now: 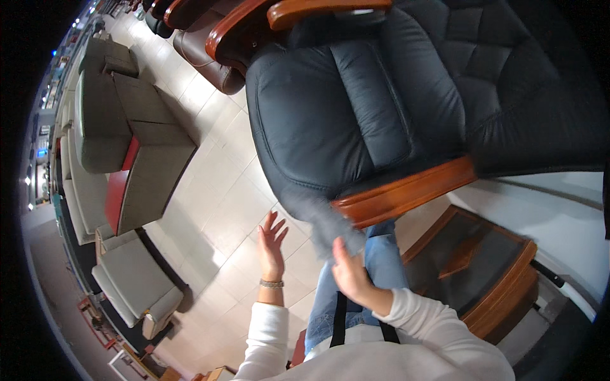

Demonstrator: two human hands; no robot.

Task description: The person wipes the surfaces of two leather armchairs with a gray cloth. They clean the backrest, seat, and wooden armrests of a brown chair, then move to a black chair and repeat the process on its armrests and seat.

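Observation:
My right hand (351,275) grips a grey cloth (329,226), blurred, that hangs over the front corner of a black leather armchair (310,119), near the end of its polished wooden armrest (410,188). Empty and with fingers spread, my left hand (272,247) is raised above the tiled floor, to the left of the cloth. The chair has a padded seat and a tufted back. Whether the cloth touches the leather or the armrest cannot be told.
A wooden side table (469,262) with a dark top stands at right, by a white wall. Brown leather chairs (209,62) with wooden arms line the top. Grey sofas (152,176) and a light armchair (138,276) are at left, across the tiled floor (209,190).

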